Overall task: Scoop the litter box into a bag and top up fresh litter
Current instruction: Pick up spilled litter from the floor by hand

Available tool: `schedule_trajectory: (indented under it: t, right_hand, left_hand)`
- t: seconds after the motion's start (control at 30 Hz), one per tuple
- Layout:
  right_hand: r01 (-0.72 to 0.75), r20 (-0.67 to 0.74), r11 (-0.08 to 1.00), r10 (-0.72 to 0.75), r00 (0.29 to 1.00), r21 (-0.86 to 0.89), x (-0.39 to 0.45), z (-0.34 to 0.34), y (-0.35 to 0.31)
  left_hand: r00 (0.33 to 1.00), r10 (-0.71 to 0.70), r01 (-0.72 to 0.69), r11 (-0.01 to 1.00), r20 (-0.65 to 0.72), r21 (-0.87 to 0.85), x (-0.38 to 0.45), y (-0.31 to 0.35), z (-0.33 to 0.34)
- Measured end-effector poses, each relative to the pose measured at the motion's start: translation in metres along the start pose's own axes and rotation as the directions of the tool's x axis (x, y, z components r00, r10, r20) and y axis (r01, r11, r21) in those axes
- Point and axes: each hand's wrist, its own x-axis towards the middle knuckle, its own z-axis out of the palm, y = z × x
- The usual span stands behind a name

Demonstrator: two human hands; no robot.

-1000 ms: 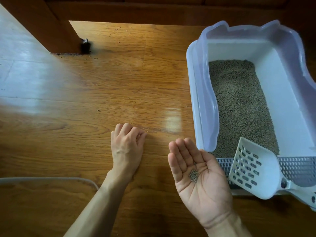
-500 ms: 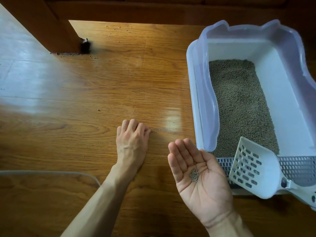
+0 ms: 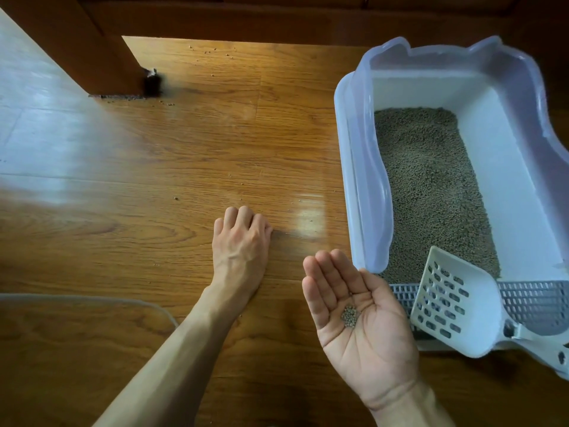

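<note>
While the right hand (image 3: 360, 315) lies palm-up just beside the litter box (image 3: 357, 180), its fingers (image 3: 331, 280) straight and together, a small heap of litter pellets (image 3: 350, 315) sits in the palm, below the finger bases. Left of the box, the left hand (image 3: 241, 238) rests knuckles-up on the floor (image 3: 154, 229), fingers curled under; whether they pinch anything cannot be told. At the box's near end, a slotted scoop (image 3: 455, 300) leans on the grate (image 3: 538, 297), and grey litter (image 3: 431, 186) fills the tray.

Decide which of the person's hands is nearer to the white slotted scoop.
Right. The right hand, palm up with litter pellets, lies just left of the scoop. The left hand rests on the floor farther left.
</note>
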Motion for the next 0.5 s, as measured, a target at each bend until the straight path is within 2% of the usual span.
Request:
schedule_trajectory:
  t: [0.1, 0.13, 0.2, 0.27, 0.43, 0.5]
  right_hand:
    - [0.004, 0.014, 1.000, -0.004, 1.000, 0.004, -0.001, 0.001, 0.002]
    - [0.007, 0.022, 1.000, -0.007, 1.000, -0.011, -0.001, 0.002, 0.005]
    - [-0.006, -0.052, 0.998, 0.002, 0.999, -0.069, -0.003, 0.005, 0.013]
    - [-0.043, -0.119, 0.995, 0.031, 0.992, -0.094, -0.006, 0.006, 0.026]
    - [-0.060, -0.163, 0.998, 0.054, 0.985, -0.031, -0.007, 0.012, 0.049]
    - [-0.077, -0.114, 0.997, 0.077, 0.990, 0.002, -0.009, 0.010, 0.050]
  left_hand:
    - [0.998, -0.038, 0.039, 0.999, 0.049, -0.029, 0.004, 0.004, -0.006]
    - [0.996, -0.075, 0.079, 0.992, 0.043, -0.095, 0.003, 0.006, -0.013]
    - [0.989, -0.147, 0.141, 0.955, -0.004, -0.262, -0.003, 0.012, -0.036]
    - [0.982, -0.184, 0.150, 0.908, -0.048, -0.392, -0.016, 0.022, -0.071]
    - [0.993, -0.094, 0.046, 0.860, -0.068, -0.509, -0.062, 0.042, -0.133]
    - [0.994, -0.035, -0.018, 0.872, -0.099, -0.489, -0.079, 0.043, -0.138]
